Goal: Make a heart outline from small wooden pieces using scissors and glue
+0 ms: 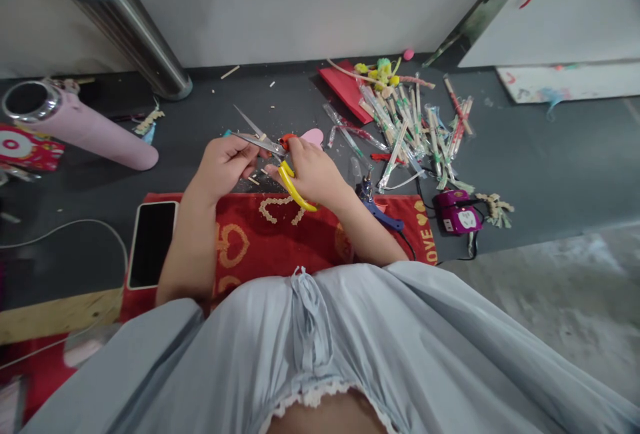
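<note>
Dark grey floor mat [550, 154] underfoot, and just above the red towel [280, 234] sits the right hand [315, 174] clenched through yellow-handled scissors [273, 154], blades parted, left hand [225, 164] pinching something too small to tell, likely light, thin, best gripped near the cut.

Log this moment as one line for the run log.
right hand: holds open scissors | left hand: pinches small piece at blades | below: red mat | left: phone | right: stick pile
</note>
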`<state>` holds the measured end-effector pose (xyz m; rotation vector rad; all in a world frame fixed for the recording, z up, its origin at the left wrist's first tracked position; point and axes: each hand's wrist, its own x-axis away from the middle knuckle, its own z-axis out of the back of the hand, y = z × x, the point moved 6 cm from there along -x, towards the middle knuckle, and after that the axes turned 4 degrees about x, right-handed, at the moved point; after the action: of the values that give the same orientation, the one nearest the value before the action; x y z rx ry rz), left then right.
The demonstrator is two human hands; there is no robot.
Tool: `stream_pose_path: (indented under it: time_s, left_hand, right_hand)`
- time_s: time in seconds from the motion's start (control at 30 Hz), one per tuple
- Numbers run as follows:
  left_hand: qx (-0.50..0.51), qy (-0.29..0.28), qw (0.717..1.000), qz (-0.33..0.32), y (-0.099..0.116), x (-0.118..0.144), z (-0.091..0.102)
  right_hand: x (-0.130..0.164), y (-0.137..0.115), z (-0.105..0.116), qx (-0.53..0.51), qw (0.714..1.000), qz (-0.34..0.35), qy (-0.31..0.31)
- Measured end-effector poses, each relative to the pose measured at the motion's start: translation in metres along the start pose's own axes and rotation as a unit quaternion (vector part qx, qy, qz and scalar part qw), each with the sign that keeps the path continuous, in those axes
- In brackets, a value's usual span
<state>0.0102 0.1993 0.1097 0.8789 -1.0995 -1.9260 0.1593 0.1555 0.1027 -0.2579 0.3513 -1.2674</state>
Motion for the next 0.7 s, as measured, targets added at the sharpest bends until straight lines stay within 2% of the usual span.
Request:
stream_pose_path:
  time_s: [0.2, 0.3, 0.4, 0.53, 0.7]
  left_hand:
    - [0.042, 0.027, 0.999, 0.008, 0.001, 0.001, 0.0]
    - [0.023, 0.041, 0.999, 0.014, 0.003, 0.0, 0.001]
    - [-0.057, 0.047, 0.997, -0.001, 0.009, -0.002, 0.001]
    - [-0.182, 0.053, 0.982, -0.012, 0.014, -0.001, -0.002]
    - [-0.335, 0.121, 0.934, -0.026, 0.013, 0.003, -0.003]
  right_hand:
    - [0.0, -0.003, 0.001, 0.007, 0.999, -0.036, -0.025]
    - [0.001, -0.003, 0.001, 0.016, 0.997, -0.059, -0.051]
    - [0.0, 0.0, 0.002, 0.03, 0.994, -0.083, -0.067]
    - [-0.004, 0.005, -0.001, 0.008, 0.993, -0.092, -0.073]
    - [-0.006, 0.01, -0.007, -0.048, 0.992, -0.095, -0.072]
